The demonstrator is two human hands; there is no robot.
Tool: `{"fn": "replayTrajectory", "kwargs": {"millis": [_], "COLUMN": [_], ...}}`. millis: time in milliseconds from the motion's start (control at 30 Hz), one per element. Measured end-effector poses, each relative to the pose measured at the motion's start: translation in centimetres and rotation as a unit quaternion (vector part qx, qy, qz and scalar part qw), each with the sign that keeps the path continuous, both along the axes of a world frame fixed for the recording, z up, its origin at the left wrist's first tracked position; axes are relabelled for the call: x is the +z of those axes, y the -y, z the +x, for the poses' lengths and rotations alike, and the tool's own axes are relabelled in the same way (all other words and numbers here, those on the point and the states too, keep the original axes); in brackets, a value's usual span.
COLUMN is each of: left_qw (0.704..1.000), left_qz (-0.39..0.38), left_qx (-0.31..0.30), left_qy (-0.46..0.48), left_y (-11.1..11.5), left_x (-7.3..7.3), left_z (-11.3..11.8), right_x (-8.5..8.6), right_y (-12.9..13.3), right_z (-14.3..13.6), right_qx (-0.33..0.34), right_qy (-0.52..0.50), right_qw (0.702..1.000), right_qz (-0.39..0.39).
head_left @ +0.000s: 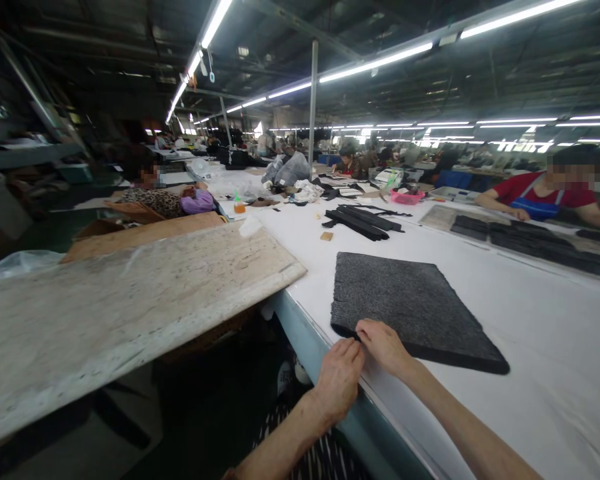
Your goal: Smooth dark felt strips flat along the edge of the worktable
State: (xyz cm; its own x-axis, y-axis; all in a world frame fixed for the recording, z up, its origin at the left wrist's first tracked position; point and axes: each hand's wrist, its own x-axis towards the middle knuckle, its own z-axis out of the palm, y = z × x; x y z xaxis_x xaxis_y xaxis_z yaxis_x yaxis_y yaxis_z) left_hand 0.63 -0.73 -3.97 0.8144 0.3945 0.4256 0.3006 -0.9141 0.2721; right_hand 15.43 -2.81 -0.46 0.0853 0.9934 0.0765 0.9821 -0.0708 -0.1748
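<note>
A dark grey piece of fuzzy fabric (405, 303) lies flat on the white tabletop, its near edge folded or rolled into a thick black band. At the near left corner of that edge, my right hand (384, 343) has its fingers bent down and closed on the fabric. My left hand (340, 373) is right beside it at the table's edge, fingers curled together against the same corner. The fingertips of both hands meet there, and the exact grip between them is partly hidden.
A pale worn board (145, 300) stretches along the left, beyond a dark gap. Black fabric strips (363, 221) and a small tan block (327, 236) lie behind the fabric. A co-worker in a blue apron (537, 200) works at the right; another person (155, 197) sits at the left.
</note>
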Motion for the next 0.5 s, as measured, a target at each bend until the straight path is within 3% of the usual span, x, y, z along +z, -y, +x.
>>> {"fn": "replayTrajectory", "kwargs": {"millis": [133,300,400,500], "left_qw": [0.997,0.990,0.985,0.982], "left_qz": [0.012,0.007,0.001,0.007], "left_qx": [0.041,0.096,0.108,0.101], "left_qy": [-0.063,-0.105,-0.135,-0.157], "left_y": [-1.1,-0.9,-0.8,-1.0], "left_x": [-0.5,-0.5,-0.2,0.3], "left_z": [0.9,1.1,1.0,0.8], "right_x": [-0.1,-1.0,-1.6,-1.9], "right_y": [-0.2,-0.6,-0.9,-0.2], "right_z": [-0.4,-0.9,0.6,4.2], "right_qx": [-0.021,-0.087,-0.143,-0.208], "right_qy": [-0.026,-0.105,-0.192,-0.298], "right_qw": [0.999,0.990,0.968,0.921], "right_qz": [-0.002,0.035,0.080,0.136]}}
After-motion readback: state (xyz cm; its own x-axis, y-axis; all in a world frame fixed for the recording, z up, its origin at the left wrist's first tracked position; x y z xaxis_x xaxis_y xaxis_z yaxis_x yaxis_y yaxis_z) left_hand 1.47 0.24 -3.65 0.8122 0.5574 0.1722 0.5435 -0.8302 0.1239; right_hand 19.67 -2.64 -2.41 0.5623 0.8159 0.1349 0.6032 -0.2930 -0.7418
